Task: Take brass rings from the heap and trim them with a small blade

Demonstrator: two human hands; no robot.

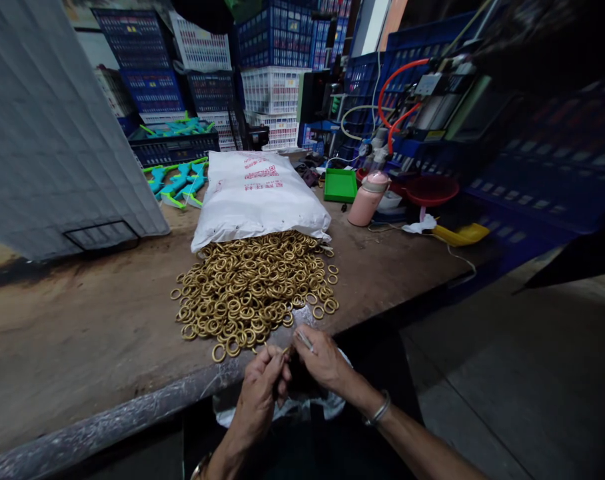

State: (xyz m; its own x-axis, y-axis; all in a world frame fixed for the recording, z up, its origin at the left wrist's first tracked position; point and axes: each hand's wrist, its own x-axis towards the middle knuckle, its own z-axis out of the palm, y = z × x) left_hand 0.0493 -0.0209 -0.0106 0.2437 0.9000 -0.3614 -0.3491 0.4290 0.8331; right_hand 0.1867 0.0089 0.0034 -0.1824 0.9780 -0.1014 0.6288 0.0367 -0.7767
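Note:
My left hand (263,381) is at the table's front edge, thumb and fingers pinched on a small gold-coloured ring (285,351), seen only in part. Beside it my right hand (323,359) is closed around a short, thin greyish tool (305,341); its kind I cannot make out. The tool's tip, close to the ring, is hidden by the fingers. Just beyond both hands lies a heap of gold-coloured rings (252,287), spilling from the mouth of a white sack (262,200) with red print.
On the wooden table (107,320) stand a pink bottle (367,200), a green tray (340,185), a red dish (432,190) and a yellow scoop-like piece (462,235). A grey panel (57,133) rises at the left. Stacked crates (277,33) and a device with red hoses (435,100) stand behind.

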